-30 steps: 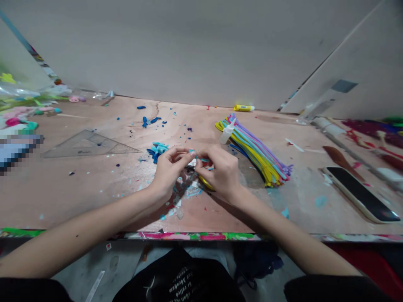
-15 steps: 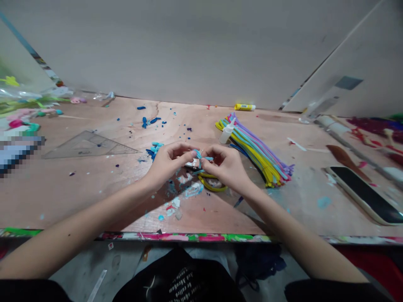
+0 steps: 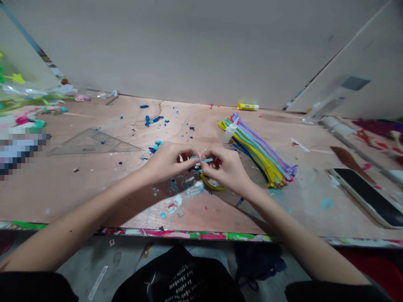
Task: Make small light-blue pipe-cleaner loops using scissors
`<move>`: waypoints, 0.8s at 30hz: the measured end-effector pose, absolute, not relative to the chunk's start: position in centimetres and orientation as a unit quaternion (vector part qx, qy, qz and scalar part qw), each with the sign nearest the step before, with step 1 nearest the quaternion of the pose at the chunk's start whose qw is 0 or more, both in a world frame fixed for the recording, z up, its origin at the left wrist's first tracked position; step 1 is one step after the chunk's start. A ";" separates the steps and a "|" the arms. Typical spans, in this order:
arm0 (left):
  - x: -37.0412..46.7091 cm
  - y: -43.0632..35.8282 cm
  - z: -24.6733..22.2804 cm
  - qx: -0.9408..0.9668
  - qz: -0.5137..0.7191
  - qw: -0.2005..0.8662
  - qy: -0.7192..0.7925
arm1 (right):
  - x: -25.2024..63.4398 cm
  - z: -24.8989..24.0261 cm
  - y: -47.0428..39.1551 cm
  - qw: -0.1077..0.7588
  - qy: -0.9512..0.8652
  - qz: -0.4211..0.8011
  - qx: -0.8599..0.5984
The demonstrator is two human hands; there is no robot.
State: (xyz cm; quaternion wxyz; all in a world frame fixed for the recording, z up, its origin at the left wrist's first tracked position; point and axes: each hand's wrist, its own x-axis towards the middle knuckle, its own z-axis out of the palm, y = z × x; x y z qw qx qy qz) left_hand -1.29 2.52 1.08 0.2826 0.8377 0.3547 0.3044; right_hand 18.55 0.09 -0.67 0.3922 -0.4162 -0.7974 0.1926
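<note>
Fingers [image 3: 188, 165] seemingly pinch blue strip [image 3: 207, 160] — well inside table edge [image 3: 189, 235].

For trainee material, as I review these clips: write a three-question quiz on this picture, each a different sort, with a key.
1. The right hand pinches a: a) black rectangular phone; b) thin light-blue strip; c) white nozzle bottle.
2. True or false: the clear plastic triangular ruler lies left of that hand.
3. Fill in: Farther back than the multicoloured stem bundle lies a yellow cylindrical ____.

Key: 1 b; 2 true; 3 glue stick.
</note>
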 end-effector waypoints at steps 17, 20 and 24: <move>-0.9 2.1 0.8 0.785 0.305 0.393 0.369 | 18.5 -1.5 0.5 0.425 -0.751 0.309 -0.401; -0.8 2.1 0.7 0.776 0.296 0.408 0.379 | 18.3 -1.4 0.3 0.435 -0.767 0.253 -0.398; -0.9 2.2 0.2 0.756 0.309 0.442 0.370 | 18.2 -1.2 -0.1 0.451 -0.795 0.145 -0.378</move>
